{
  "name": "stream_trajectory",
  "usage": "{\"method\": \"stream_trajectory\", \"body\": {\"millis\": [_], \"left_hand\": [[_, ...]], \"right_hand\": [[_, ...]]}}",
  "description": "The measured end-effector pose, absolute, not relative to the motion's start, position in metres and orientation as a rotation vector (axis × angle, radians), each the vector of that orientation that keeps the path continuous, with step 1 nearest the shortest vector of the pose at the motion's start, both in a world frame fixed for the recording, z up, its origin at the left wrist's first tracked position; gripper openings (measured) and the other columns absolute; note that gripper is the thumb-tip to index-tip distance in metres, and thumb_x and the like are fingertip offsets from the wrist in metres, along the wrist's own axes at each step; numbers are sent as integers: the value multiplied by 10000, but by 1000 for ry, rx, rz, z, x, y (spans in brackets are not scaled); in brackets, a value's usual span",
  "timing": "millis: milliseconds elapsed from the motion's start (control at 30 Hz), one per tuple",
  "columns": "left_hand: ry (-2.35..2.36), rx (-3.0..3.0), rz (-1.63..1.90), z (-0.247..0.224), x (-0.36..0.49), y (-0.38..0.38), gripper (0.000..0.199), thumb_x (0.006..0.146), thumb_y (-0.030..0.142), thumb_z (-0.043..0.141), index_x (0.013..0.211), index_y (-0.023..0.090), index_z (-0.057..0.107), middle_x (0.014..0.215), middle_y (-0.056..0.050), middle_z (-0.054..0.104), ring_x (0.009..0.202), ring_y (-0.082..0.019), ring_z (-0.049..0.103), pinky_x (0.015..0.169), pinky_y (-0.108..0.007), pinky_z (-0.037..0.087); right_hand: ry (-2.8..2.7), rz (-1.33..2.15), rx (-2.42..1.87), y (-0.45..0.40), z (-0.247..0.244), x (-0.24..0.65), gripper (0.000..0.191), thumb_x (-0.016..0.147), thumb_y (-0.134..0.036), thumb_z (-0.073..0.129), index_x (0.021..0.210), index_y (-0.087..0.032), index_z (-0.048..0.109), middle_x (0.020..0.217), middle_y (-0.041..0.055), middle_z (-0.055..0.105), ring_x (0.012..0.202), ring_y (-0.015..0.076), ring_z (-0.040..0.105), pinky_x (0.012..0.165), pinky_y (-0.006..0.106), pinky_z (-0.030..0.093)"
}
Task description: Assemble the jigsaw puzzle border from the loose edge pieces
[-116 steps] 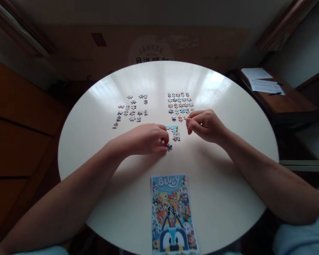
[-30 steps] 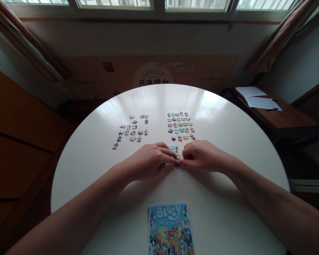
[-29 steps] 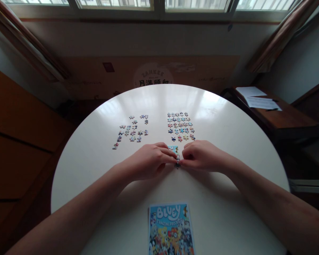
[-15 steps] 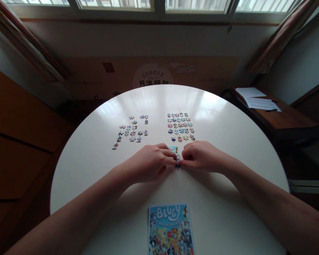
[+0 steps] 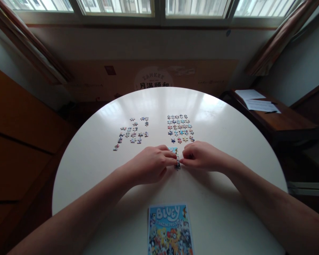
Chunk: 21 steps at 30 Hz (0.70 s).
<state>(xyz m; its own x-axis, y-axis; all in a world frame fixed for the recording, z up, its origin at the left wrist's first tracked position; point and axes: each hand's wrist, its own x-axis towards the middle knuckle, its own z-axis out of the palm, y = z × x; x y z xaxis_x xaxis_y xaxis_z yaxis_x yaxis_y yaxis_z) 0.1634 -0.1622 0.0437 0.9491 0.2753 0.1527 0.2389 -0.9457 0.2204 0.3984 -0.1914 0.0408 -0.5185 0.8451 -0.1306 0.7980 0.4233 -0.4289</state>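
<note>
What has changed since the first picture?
The right hand moved left; the left hand moved right. Their fingers now almost meet at the lower end of the joined pieces, where the dark piece has shifted rightward. The loose pieces and the Bluey sheet stayed.

The white oval tabletop (image 5: 228,141) is offering open passage along its right side and its far edge. The bare left forearm (image 5: 95,198) is blocking the near-left approach, while the tight grid of small multicoloured cardboard jigsaw pieces (image 5: 179,127) is obstructing the stretch just beyond the hands.
</note>
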Motion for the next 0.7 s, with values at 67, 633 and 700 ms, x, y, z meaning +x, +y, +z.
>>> {"method": "stream_trajectory", "body": {"millis": [67, 633, 700], "left_hand": [[379, 2914, 269, 44, 164, -163, 362, 856, 57, 531, 1097, 234, 734, 1113, -23, 760, 1000, -219, 656, 828, -364, 558], [409, 2846, 317, 47, 158, -158, 507, 795, 6, 509, 1145, 283, 748, 1197, -6, 751, 1002, -202, 679, 845, -362, 572], [410, 2849, 299, 49, 158, -159, 470, 818, 20, 513, 1102, 299, 765, 1193, 2, 753, 987, -195, 683, 822, -349, 571]], "right_hand": [[-2559, 676, -1486, -192, 40, 398, 306, 897, -303, 611, 625, -168, 578, 673, 1, 586, 625, 103, 453, 603, 290, 248], [-2559, 615, -1539, -194, 40, 394, 271, 902, -332, 627, 671, -192, 646, 739, 21, 636, 684, 129, 482, 621, 285, 273], [-2557, 621, -1543, -194, 40, 393, 275, 903, -335, 625, 669, -191, 645, 740, 21, 638, 677, 127, 480, 615, 285, 273]]}}
